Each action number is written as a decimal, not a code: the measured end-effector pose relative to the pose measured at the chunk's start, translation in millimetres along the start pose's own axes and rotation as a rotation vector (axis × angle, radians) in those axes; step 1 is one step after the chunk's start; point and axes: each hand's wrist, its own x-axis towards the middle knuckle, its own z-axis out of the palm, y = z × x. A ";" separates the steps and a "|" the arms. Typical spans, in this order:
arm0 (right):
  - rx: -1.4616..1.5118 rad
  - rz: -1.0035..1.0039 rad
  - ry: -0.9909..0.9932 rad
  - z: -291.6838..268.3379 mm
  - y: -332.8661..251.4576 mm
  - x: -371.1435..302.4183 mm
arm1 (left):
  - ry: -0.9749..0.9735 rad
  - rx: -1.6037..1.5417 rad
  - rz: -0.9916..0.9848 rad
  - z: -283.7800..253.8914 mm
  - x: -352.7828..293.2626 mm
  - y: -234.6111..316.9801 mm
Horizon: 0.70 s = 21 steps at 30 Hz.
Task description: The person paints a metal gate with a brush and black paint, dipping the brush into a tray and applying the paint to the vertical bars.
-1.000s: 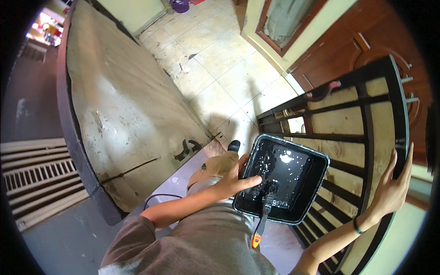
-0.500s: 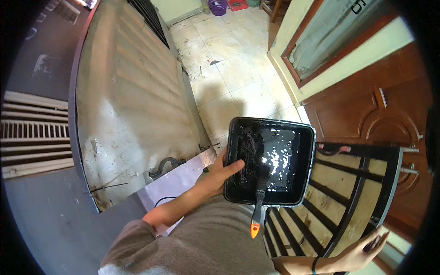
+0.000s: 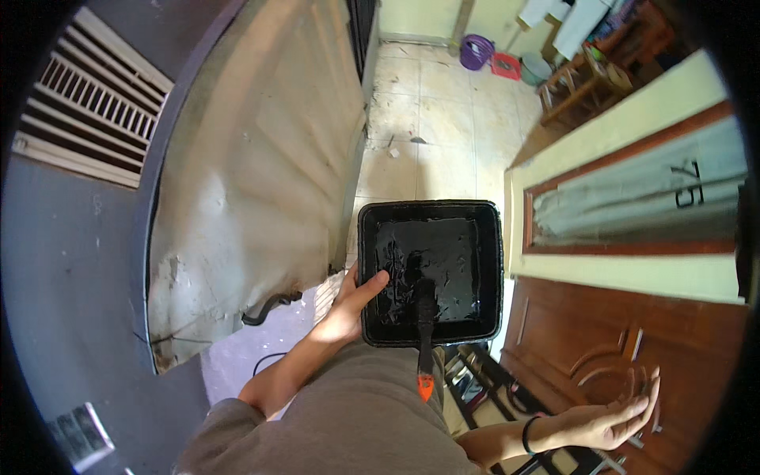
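Note:
A square black tray (image 3: 500,277) with glossy black paint inside is in my left hand (image 3: 348,305), held in front of my belly. My left thumb hooks over its left wall while the other fingers are hidden beneath. Inside rests a paintbrush (image 3: 426,360), its bristles in the paint and its orange-tipped handle leaning over the near edge toward me. Out to the right, my right hand (image 3: 613,419) holds nothing, with its fingers stretched out and slightly curved in front of the brown door.
A dented metal sheet panel (image 3: 253,174) stands along the left. At right are a carved wooden door (image 3: 570,340) and a framed window (image 3: 633,190). A black slatted rack (image 3: 491,396) stands low by the door. A purple basket (image 3: 476,52) and wooden chair (image 3: 586,87) are far off.
My view has turned right, showing more of the window and far wall. The tray now appears further left and squarer on, still in my left hand. My right hand appears higher.

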 end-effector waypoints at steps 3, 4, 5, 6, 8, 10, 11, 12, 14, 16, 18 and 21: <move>0.175 -0.014 -0.136 69.8 -8.3 8.5 | 0.041 -0.049 0.086 6.5 22.3 11.9; 0.286 -0.019 -0.173 89.2 -6.0 11.9 | 0.039 -0.062 0.122 10.6 31.8 17.8; 0.345 -0.092 -0.257 113.0 -4.7 15.0 | 0.051 -0.065 0.156 11.1 39.6 22.7; 0.385 -0.107 -0.298 140.3 -4.2 17.6 | 0.063 -0.067 0.189 10.5 48.3 26.4; 0.461 -0.133 -0.374 189.2 -8.2 28.5 | 0.080 -0.059 0.228 18.7 63.6 32.3; 0.609 -0.132 -0.464 237.5 -16.9 40.6 | 0.123 -0.077 0.277 28.5 78.4 40.8; 0.683 -0.143 -0.519 262.6 -21.0 43.4 | 0.150 -0.093 0.303 34.0 84.8 44.1; 0.727 -0.152 -0.559 289.5 -26.4 45.0 | 0.197 -0.125 0.340 42.3 88.5 48.7; 0.859 -0.140 -0.682 341.8 -46.3 42.7 | 0.257 -0.098 0.433 39.7 93.8 51.5; 0.949 -0.190 -0.796 388.6 -65.1 44.7 | 0.338 -0.066 0.510 39.8 101.6 49.8; 1.018 -0.229 -0.894 430.8 -71.6 38.1 | 0.417 -0.076 0.603 48.9 101.2 35.7; 0.997 -0.268 -1.043 476.2 -102.9 28.7 | 0.571 -0.135 0.691 79.7 97.3 13.6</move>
